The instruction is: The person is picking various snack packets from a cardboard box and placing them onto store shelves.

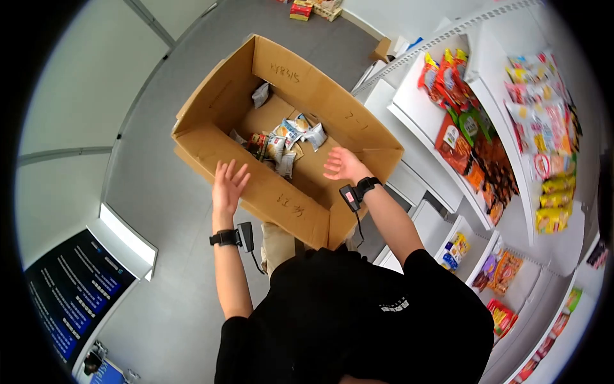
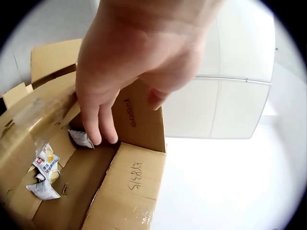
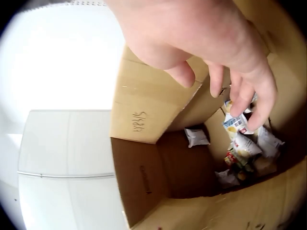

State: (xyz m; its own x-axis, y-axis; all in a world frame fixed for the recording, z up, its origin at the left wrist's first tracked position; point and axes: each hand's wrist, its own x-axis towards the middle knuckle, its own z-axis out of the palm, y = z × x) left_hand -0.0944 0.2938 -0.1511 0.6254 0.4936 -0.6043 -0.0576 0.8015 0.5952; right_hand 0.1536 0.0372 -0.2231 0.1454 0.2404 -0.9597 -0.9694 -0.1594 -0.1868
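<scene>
A large open cardboard box (image 1: 300,211) with handwriting on its flaps stands in front of the person. Inside lie several small snack bags (image 1: 275,144), mostly silver-white, with a lone silver bag (image 1: 260,95) in the far corner. The left hand (image 1: 229,185), fingers spread and holding nothing, is over the near left side of the box. Toward the box's right side, the right hand (image 1: 345,164) hangs above the opening with loosely bent fingers and nothing in them. In the right wrist view its fingers overlap the snack bags (image 3: 237,125).
White shelves (image 1: 416,109) with red, orange and yellow snack packs run along the right. A dark screen with text (image 1: 77,294) is at the lower left. Red and yellow packages (image 1: 310,9) sit on the floor at the back, by the wall. Grey floor (image 1: 153,211) surrounds the box.
</scene>
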